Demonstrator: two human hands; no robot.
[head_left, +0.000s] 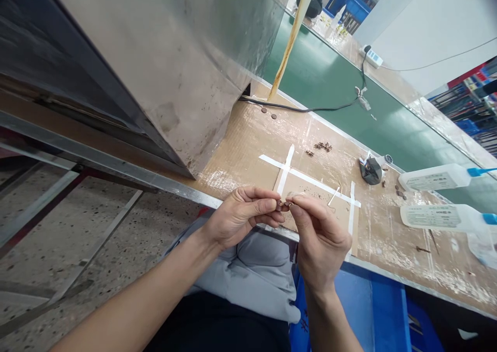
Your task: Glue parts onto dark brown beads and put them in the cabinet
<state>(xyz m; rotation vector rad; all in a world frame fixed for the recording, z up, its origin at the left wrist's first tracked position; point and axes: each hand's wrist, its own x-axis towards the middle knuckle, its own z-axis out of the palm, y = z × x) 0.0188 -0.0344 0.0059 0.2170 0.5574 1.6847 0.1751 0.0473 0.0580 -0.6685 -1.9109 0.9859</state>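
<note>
My left hand (243, 215) and my right hand (318, 233) meet above the near edge of the workbench (407, 248). Between their pinched fingertips sits a tiny brown metal part (284, 204); both hands grip it. Its exact shape is too small to tell. Behind the hands, white tape strips (306, 178) form a rough frame on the cardboard-covered bench top. A small heap of similar brown parts (323, 146) lies farther back.
A big sheet-metal housing (174, 57) stands at the left. Two white squeeze bottles with blue caps (442, 176) lie at the right, a dark small object (370, 170) beside them. A black cable (310, 108) runs along the green conveyor belt (334, 83). A blue crate (373, 300) sits below.
</note>
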